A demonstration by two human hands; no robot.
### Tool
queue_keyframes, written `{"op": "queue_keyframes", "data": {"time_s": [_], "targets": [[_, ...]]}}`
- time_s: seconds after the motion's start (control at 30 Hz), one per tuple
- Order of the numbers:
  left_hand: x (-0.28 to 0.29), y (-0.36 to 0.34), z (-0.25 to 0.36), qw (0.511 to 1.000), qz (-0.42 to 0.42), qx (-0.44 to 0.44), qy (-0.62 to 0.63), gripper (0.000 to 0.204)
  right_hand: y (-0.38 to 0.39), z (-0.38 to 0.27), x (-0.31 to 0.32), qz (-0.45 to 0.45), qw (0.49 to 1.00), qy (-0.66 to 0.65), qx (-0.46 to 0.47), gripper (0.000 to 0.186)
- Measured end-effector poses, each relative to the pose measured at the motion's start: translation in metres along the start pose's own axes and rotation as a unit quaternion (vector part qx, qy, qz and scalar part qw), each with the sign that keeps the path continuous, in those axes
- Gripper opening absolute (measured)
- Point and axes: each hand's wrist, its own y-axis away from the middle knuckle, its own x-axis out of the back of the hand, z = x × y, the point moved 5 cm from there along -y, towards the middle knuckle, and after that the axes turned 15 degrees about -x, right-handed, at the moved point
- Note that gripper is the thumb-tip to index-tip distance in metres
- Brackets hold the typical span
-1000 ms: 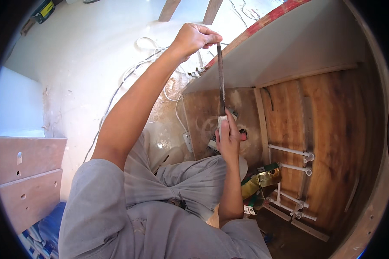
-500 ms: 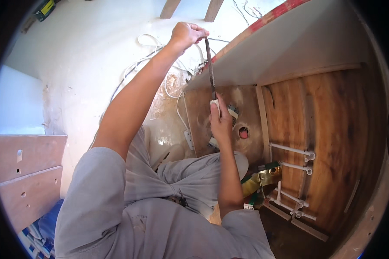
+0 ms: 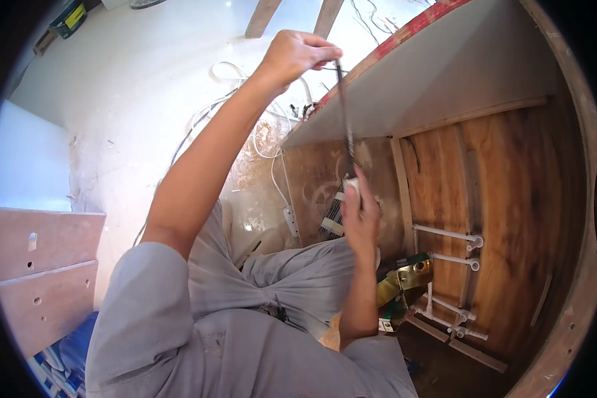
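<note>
A long narrow dark metal tool [image 3: 343,109], like a file, stretches at a steep slant in front of me. My left hand [image 3: 300,58] pinches its upper tip between thumb and fingers, arm reaching out. Lower down, my right hand [image 3: 359,213] grips its pale handle [image 3: 351,182]; hand and tool are blurred. Behind my right hand, a worn brown board [image 3: 312,166] bears a dark striped object [image 3: 331,219], partly hidden.
A grey panel [image 3: 464,60] with a red-streaked edge rises at right, above wooden boards with white pipes [image 3: 448,259]. A brass-coloured fitting [image 3: 411,275] lies by my knee. White cables and a power strip [image 3: 289,220] are ahead; drilled boards [image 3: 46,239] stand left.
Both hands and the tool went up and left at half a second ago, then back right. My right hand now sits lower than half a second ago; both keep their grip.
</note>
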Motion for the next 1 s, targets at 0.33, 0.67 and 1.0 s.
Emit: {"op": "queue_keyframes", "data": {"time_s": [0.33,0.67,1.0], "targets": [[0.018,-0.013,-0.034,0.996,0.056,0.026,0.062,0.022,-0.028,-0.022,-0.024,-0.012,0.998,0.059,0.032,0.042],[0.021,-0.019,-0.009,0.993,0.109,0.005,0.035,0.025,-0.018,-0.048,-0.015,-0.034,0.998,0.036,0.039,0.043],[0.031,-0.027,-0.028,0.99,0.107,-0.059,-0.07,0.025,-0.016,-0.055,-0.021,0.01,0.991,0.101,0.092,0.043]]}}
